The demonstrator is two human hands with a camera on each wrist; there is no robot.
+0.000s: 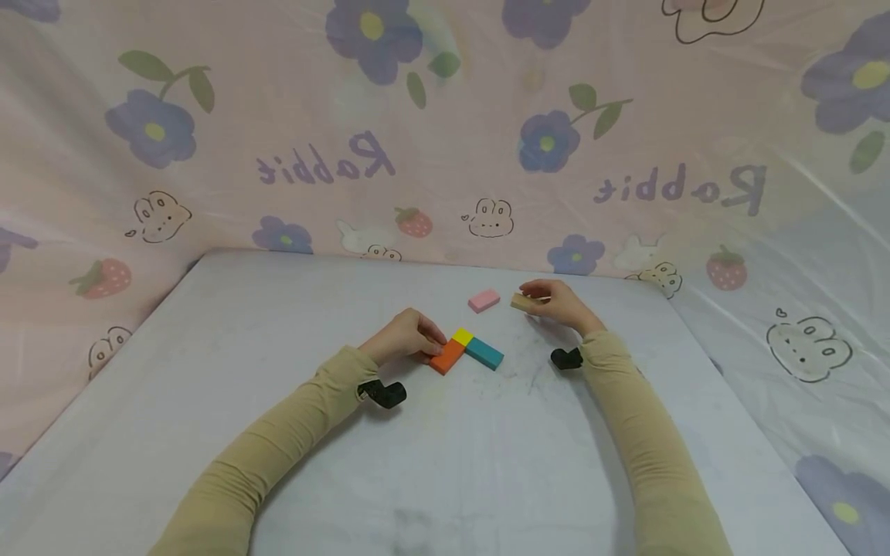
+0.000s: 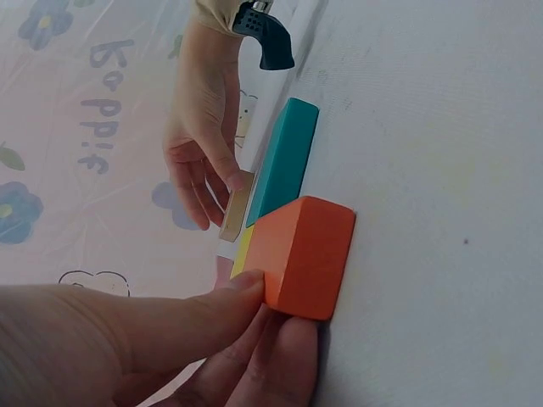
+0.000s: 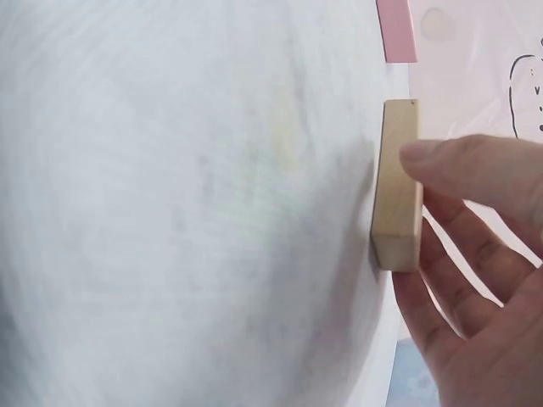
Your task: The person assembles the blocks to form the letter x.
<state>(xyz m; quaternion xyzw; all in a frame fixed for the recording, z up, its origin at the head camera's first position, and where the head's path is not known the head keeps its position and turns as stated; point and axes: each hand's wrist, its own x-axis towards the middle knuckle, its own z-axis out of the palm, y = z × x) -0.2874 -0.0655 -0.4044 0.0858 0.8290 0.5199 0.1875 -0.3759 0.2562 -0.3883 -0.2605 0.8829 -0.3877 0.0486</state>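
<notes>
My left hand [image 1: 406, 337] pinches the near end of an orange block [image 1: 447, 357], thumb on one face and fingertips along the side in the left wrist view. At the orange block's far end lies a yellow block [image 1: 462, 336]. A teal block [image 1: 484, 353] extends from there toward the right, so the three form a corner. Farther back, my right hand [image 1: 556, 302] holds a plain wooden block [image 3: 397, 186] between thumb and fingers at the table surface. Just left of it rests a pink block [image 1: 484, 300], touched by neither hand.
A white-covered table [image 1: 334, 479] carries all the blocks. Behind it hangs a patterned curtain [image 1: 445, 139] with flowers and rabbits. Black wrist mounts [image 1: 385, 394] stick out below both sleeves.
</notes>
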